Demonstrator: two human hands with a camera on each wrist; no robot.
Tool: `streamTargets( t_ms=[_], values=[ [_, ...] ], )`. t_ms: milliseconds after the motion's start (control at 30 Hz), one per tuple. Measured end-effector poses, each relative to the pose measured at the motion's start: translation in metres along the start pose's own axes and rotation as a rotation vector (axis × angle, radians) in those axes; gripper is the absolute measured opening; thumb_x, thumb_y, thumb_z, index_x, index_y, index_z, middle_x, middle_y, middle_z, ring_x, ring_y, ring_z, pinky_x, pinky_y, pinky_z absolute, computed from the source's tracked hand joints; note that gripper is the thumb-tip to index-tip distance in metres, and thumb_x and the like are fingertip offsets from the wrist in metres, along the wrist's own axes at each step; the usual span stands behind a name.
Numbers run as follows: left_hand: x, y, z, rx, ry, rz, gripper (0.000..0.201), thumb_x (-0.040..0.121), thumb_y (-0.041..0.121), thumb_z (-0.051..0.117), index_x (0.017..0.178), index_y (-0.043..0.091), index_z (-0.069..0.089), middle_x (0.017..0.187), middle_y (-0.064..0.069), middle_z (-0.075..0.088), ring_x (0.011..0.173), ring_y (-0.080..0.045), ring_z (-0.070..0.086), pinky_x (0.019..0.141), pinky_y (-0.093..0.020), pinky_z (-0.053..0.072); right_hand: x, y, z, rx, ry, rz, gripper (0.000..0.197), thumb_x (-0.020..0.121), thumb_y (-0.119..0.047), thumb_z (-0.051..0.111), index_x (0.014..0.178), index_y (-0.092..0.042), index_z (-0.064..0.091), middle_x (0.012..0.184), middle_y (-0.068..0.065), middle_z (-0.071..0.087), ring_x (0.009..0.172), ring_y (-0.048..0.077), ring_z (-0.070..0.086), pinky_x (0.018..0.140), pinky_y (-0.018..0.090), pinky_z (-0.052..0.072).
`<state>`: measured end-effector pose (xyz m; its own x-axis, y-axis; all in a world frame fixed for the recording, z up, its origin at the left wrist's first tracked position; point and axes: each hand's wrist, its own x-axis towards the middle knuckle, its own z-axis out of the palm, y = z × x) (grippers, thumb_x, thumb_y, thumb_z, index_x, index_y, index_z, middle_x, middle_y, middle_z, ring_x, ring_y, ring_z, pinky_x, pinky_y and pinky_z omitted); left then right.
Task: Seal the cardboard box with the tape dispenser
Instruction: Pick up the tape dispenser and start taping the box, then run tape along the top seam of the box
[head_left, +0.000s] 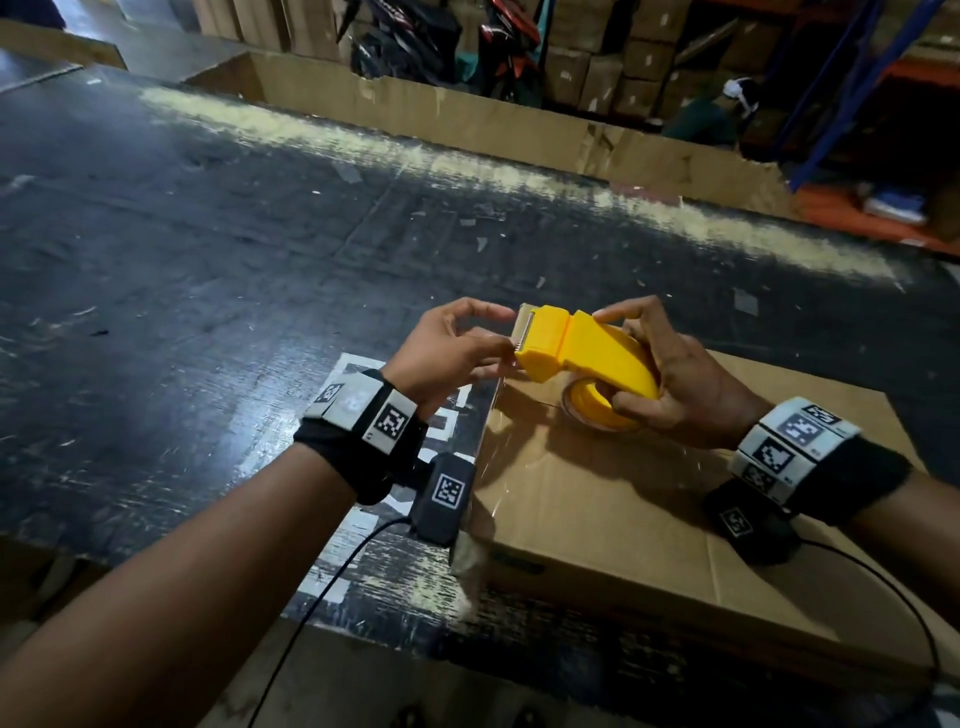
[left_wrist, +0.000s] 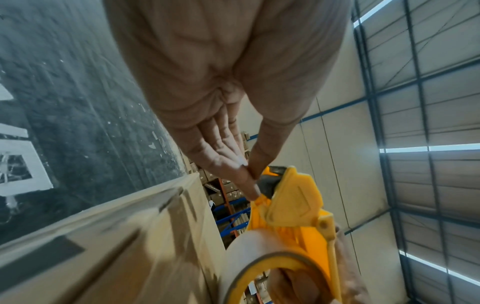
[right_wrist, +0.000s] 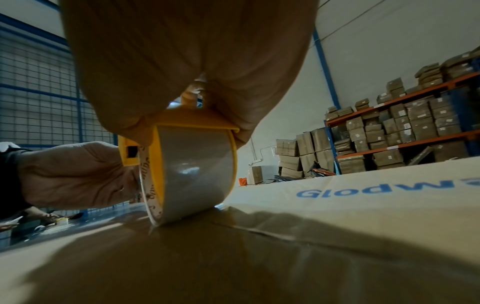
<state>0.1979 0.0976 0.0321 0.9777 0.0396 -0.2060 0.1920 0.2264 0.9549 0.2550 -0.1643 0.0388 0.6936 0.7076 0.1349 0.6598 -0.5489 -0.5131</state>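
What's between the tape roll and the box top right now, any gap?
Nothing: in the right wrist view the tape roll rests directly on the box top, on its glossy taped seam, held by the right hand.

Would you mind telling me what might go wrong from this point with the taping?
The left hand has fingertips at the serrated blade of the yellow tape dispenser, so a slip may cut them. The tape roll touches the cardboard box near its left edge; tape could start crooked or wrinkle. The right hand holds a one-handed grip that may twist.

Dim warehouse, box-laden shelving (right_wrist: 415, 123), scuffed dark table (head_left: 208, 234)
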Motion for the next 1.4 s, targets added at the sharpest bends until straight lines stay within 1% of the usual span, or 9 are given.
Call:
streamTargets(
  t_ms=[133, 333, 500, 833, 967, 1033, 1167, 1267, 1400],
  values=[
    [-0.002, -0.002, -0.004, 0.080, 0.042, -0.005, 0.036, 0.087, -0.002, 0.070, 0.122, 0.000, 0.060, 0.071, -0.007, 0.071, 0.067, -0.019, 0.073, 0.088, -0.040, 0.062, 0.004, -0.007, -0.002, -0.035, -0.047, -0.032, 0.077, 0.080, -0.057, 0.064, 0.141, -0.036, 0.024, 0.129, 0.011, 0.056, 0.101, 0.029, 0.065, 0.079, 0.045, 0.058],
    [-0.004, -0.005, -0.016, 0.075, 0.135, -0.011, 0.044, 0.081, -0.003, 0.077, 0.121, -0.002, 0.058, 0.078, -0.016, 0.075, 0.058, -0.013, 0.072, 0.058, -0.022, 0.058, 0.009, -0.018, -0.013, -0.111, -0.134, -0.047, 0.064, 0.083, -0.072, 0.055, 0.137, -0.040, 0.039, 0.129, -0.012, 0.051, 0.098, 0.015, 0.059, 0.069, 0.019, 0.047],
    [-0.010, -0.022, -0.031, 0.064, 0.180, -0.029, 0.047, 0.081, 0.000, 0.077, 0.123, 0.001, 0.057, 0.088, -0.019, 0.077, 0.065, -0.017, 0.076, 0.067, -0.023, 0.061, 0.009, -0.019, -0.018, -0.144, -0.211, -0.023, 0.067, 0.080, -0.078, 0.052, 0.137, -0.046, 0.040, 0.137, -0.006, 0.056, 0.105, 0.018, 0.061, 0.075, 0.033, 0.055],
    [0.001, -0.063, -0.037, -0.099, 0.185, -0.178, 0.039, 0.084, -0.004, 0.072, 0.120, -0.005, 0.056, 0.098, -0.025, 0.073, 0.063, -0.018, 0.073, 0.066, -0.022, 0.056, 0.027, -0.036, -0.015, -0.186, -0.323, -0.016, 0.066, 0.080, -0.078, 0.048, 0.137, -0.045, 0.043, 0.140, -0.006, 0.057, 0.111, 0.018, 0.059, 0.081, 0.035, 0.057],
    [-0.003, -0.103, -0.045, 0.450, 0.164, -0.132, 0.054, 0.073, 0.049, 0.083, 0.110, 0.014, 0.065, 0.099, -0.006, 0.071, 0.080, -0.018, 0.070, 0.073, -0.031, 0.057, 0.030, -0.040, -0.018, -0.205, -0.380, 0.006, 0.066, 0.079, -0.080, 0.047, 0.137, -0.048, 0.042, 0.144, -0.006, 0.054, 0.116, 0.019, 0.058, 0.085, 0.041, 0.059],
    [-0.010, -0.111, -0.050, 0.523, 0.143, 0.029, 0.041, 0.086, 0.038, 0.074, 0.119, 0.018, 0.063, 0.112, -0.002, 0.067, 0.102, -0.020, 0.068, 0.084, -0.028, 0.055, 0.029, -0.041, -0.019, -0.201, -0.387, 0.020, 0.066, 0.078, -0.080, 0.047, 0.137, -0.049, 0.041, 0.144, -0.007, 0.053, 0.116, 0.019, 0.058, 0.085, 0.039, 0.058],
    [-0.019, -0.100, -0.039, 0.433, -0.178, 0.237, 0.063, 0.096, 0.018, 0.051, 0.155, 0.029, 0.033, 0.162, 0.010, 0.033, 0.146, -0.001, 0.033, 0.112, -0.014, 0.034, 0.029, -0.042, -0.018, -0.210, -0.379, 0.019, 0.067, 0.079, -0.079, 0.047, 0.137, -0.047, 0.040, 0.142, -0.007, 0.054, 0.115, 0.018, 0.058, 0.083, 0.038, 0.059],
    [-0.020, -0.097, -0.022, 0.479, -0.372, 0.214, 0.084, 0.098, 0.026, 0.054, 0.160, 0.038, 0.000, 0.171, 0.015, 0.000, 0.156, -0.003, 0.011, 0.127, -0.036, 0.019, 0.027, -0.044, -0.017, -0.199, -0.375, 0.023, 0.070, 0.078, -0.079, 0.048, 0.138, -0.044, 0.040, 0.141, -0.006, 0.055, 0.113, 0.019, 0.059, 0.080, 0.035, 0.059],
    [-0.019, -0.102, -0.021, 0.495, -0.383, 0.206, 0.086, 0.097, 0.048, 0.051, 0.157, 0.046, -0.011, 0.170, 0.018, -0.006, 0.157, -0.006, 0.009, 0.126, -0.049, 0.023, 0.027, -0.045, -0.016, -0.203, -0.373, 0.028, 0.073, 0.077, -0.079, 0.048, 0.140, -0.044, 0.037, 0.142, -0.005, 0.054, 0.115, 0.020, 0.058, 0.084, 0.036, 0.057]
  ],
)
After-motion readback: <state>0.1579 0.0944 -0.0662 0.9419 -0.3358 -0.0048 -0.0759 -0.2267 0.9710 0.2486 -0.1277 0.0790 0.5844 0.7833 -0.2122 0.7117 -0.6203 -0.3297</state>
